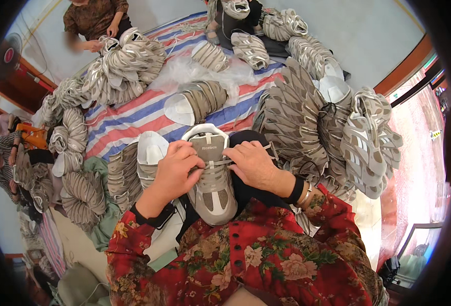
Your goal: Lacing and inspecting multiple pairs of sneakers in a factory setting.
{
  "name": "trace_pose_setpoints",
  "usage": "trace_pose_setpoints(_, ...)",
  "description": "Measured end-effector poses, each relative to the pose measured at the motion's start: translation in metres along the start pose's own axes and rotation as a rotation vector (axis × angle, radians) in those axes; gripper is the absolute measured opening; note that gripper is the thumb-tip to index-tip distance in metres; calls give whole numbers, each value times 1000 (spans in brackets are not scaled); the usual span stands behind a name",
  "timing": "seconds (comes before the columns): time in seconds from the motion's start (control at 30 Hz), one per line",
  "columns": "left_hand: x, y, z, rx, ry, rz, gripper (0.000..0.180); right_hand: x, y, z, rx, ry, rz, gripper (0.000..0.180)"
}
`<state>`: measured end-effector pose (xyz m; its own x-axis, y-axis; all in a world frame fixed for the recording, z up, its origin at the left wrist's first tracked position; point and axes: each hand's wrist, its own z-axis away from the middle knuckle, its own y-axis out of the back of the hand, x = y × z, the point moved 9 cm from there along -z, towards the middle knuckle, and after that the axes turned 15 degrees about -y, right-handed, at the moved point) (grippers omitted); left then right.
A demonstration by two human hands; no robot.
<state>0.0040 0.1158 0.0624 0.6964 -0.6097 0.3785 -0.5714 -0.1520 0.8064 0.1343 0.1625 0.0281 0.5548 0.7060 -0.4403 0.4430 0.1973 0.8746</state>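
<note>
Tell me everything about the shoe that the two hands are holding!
The shoe is a beige and grey sneaker upper with white trim and pale laces, and it looks like mesh and soft synthetic. It lies in the person's lap, toe toward the body and its open collar pointing away. The left hand presses on its left side, and the right hand pinches a lace at its right. Its underside is hidden.
</note>
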Motion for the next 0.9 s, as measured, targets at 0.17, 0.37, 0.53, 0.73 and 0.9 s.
trace_pose_setpoints(0.17, -2, -16, -2, -127, 77, -132, 20, -5, -5, -5, -3, 46, 8, 36)
trace_pose_setpoints(0.37, -6, -20, -3, -44, 36, -16, 12, -4, -4, -4, -51, -26, -127, 30)
trace_pose_setpoints(0.53, -10, -18, 1, -68, 52, 91, 11, -8, -13, -5, -179, -59, -299, 24)
trace_pose_setpoints(0.73, -6, -18, 0, 38, 69, -90, 13, 8, -7, -18, -122, -143, -211, 13)
trace_pose_setpoints(0.9, -5, -22, 0, 34, 65, -91, 14, -37, -31, 1, -818, -207, -597, 19)
